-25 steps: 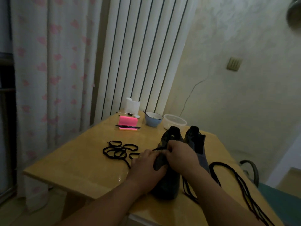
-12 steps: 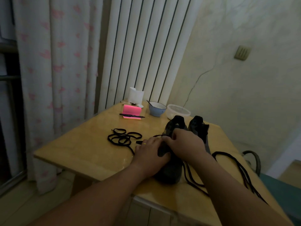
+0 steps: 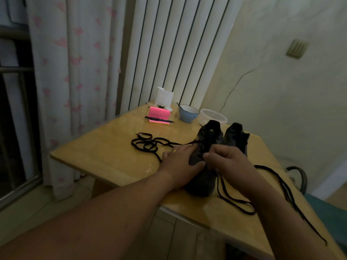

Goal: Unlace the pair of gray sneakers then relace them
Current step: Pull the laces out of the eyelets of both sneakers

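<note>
- dark gray fabric sneakers (image 3: 236,136) sit on the wooden table (image 3: 112,156); unlacing looks done
- left hand (image 3: 180,160) grips the near sneaker (image 3: 208,139); right hand (image 3: 229,162) pinches a black cord lace (image 3: 236,201); relacing barely begun imo

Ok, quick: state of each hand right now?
Left hand: grip on the near sneaker, thumb across its top.
Right hand: fingers curled at the same sneaker, apparently pinching the lace; the contact itself is hidden.
</note>
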Demonstrator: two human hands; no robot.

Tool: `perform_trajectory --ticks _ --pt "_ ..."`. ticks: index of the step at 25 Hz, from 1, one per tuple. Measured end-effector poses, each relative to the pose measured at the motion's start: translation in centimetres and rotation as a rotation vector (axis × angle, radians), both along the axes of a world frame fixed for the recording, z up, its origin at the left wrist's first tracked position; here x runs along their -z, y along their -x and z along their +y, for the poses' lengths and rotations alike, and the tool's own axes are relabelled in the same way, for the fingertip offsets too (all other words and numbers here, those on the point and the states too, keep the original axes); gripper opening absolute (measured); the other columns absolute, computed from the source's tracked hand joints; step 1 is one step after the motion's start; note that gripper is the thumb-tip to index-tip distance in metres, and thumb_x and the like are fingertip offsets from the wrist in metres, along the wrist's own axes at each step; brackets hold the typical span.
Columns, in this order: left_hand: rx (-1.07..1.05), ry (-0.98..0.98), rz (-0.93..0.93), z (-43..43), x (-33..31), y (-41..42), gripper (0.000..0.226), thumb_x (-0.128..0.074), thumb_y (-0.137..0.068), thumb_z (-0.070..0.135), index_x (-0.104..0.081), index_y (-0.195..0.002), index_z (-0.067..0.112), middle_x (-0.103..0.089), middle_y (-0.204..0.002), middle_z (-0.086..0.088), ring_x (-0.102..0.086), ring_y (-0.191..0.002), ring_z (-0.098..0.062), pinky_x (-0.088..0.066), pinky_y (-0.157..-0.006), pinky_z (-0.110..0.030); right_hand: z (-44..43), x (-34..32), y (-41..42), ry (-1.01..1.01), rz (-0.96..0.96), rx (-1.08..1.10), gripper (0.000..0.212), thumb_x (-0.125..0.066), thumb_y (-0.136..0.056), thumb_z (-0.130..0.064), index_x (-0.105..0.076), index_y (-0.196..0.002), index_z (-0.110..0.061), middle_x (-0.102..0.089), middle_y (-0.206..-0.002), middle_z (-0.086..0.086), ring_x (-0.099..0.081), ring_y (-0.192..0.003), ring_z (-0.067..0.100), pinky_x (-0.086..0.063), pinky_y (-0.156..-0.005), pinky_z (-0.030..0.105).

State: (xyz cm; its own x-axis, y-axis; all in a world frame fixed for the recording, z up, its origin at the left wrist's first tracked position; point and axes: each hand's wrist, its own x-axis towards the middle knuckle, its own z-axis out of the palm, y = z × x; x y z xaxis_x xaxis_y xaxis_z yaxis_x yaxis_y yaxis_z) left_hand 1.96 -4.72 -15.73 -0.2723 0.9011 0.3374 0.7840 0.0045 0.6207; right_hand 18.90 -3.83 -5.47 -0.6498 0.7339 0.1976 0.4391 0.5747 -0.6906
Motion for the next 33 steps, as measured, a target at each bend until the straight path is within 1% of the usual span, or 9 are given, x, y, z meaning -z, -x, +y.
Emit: perform_trajectory --ticks 4,7,11,14,17,21,25,29,33 --pt "-0.008 -0.017 -0.014 -0.1 0.0 0.0 0.068 -0.051 -0.094 0.069 -0.038 -0.155 0.041 -0.045 -0.156 0.014 -0.038 -0.144 -0.016 -0.028 -0.115 -0.05 3.3 1.5 0.3 -0.224 -0.297 0.434 0.037 -0.049 -0.103 -0.055 -0.059 -0.094 -0.021 -0.065 -0.087 0.003 -0.065 -0.078 0.021 -0.06 -0.076 0.05" --pt "0.005 -0.015 -0.041 -0.1 -0.2 -0.1 0.066 -0.052 -0.092 0.069 -0.041 -0.152 0.043 -0.048 -0.153 0.013 -0.039 -0.143 -0.017 -0.028 -0.113 -0.052 4.2 1.3 2.8 -0.544 -0.315 0.445 0.033 -0.049 -0.101 -0.053 -0.057 -0.09 -0.023 -0.057 -0.088 0.0 -0.059 -0.079 0.021 -0.057 -0.075 0.047" --pt "0.02 -0.024 -0.073 -0.3 -0.3 -0.3 0.06 -0.049 -0.088 0.074 -0.049 -0.141 0.046 -0.056 -0.142 0.013 -0.046 -0.135 -0.018 -0.032 -0.11 -0.054 4.5 1.2 5.9 -0.579 -0.558 0.422 0.035 -0.052 -0.101 -0.05 -0.053 -0.085 -0.02 -0.057 -0.082 0.001 -0.059 -0.073 0.021 -0.051 -0.063 0.035" --pt "0.036 0.001 -0.083 -0.5 -0.4 -0.3 0.069 -0.044 -0.083 0.078 -0.046 -0.145 0.046 -0.055 -0.142 0.013 -0.047 -0.134 -0.016 -0.032 -0.109 -0.053 4.9 0.8 5.8 -0.491 -0.576 0.329 0.024 -0.049 -0.105 -0.032 -0.052 -0.086 -0.018 -0.06 -0.087 0.004 -0.06 -0.08 0.024 -0.056 -0.073 0.042" --pt "0.038 0.013 -0.056 -0.3 -0.4 0.0 0.053 -0.054 -0.094 0.063 -0.049 -0.141 0.04 -0.053 -0.142 0.01 -0.047 -0.133 -0.017 -0.032 -0.108 -0.051 2.5 0.0 4.3 -0.18 -0.321 -0.004 0.023 -0.054 -0.105 -0.029 -0.063 -0.094 -0.011 -0.063 -0.091 0.01 -0.063 -0.084 0.029 -0.055 -0.08 0.048" --pt "0.029 0.065 -0.029 -0.1 -0.3 0.2 0.079 -0.048 -0.087 0.064 -0.036 -0.159 0.035 -0.045 -0.155 0.009 -0.042 -0.142 -0.019 -0.031 -0.111 -0.049 0.1 -1.5 0.3 0.286 -0.441 -0.283 0.029 -0.061 -0.103 -0.022 -0.065 -0.075 -0.019 -0.061 -0.071 -0.005 -0.054 -0.062 0.009 -0.044 -0.063 0.028" --pt "0.027 0.004 -0.062 -0.1 -0.1 -0.1 0.071 -0.048 -0.088 0.075 -0.044 -0.15 0.041 -0.05 -0.149 0.013 -0.046 -0.136 -0.015 -0.032 -0.107 -0.047 2.7 -0.3 0.4 -0.143 -0.363 0.246 0.038 -0.053 -0.106 -0.044 -0.064 -0.082 -0.017 -0.061 -0.072 -0.002 -0.055 -0.061 0.012 -0.046 -0.063 0.035" --pt "0.033 0.0 -0.115 -0.1 -0.1 -0.1 0.056 -0.051 -0.085 0.07 -0.054 -0.133 0.042 -0.057 -0.131 0.014 -0.052 -0.125 -0.015 -0.033 -0.102 -0.046 3.4 0.6 4.6 -0.449 -0.495 0.363 0.047 -0.053 -0.099 -0.062 -0.058 -0.079 -0.02 -0.062 -0.073 0.001 -0.059 -0.063 0.018 -0.049 -0.057 0.033" --pt "0.043 -0.014 -0.131 -0.2 -0.3 -0.1 0.056 -0.052 -0.084 0.073 -0.054 -0.133 0.046 -0.058 -0.132 0.013 -0.053 -0.125 -0.015 -0.031 -0.102 -0.047 3.9 0.4 6.4 -0.511 -0.689 0.375 0.038 -0.058 -0.102 -0.034 -0.047 -0.07 -0.017 -0.052 -0.068 0.002 -0.05 -0.058 0.02 -0.041 -0.055 0.029"
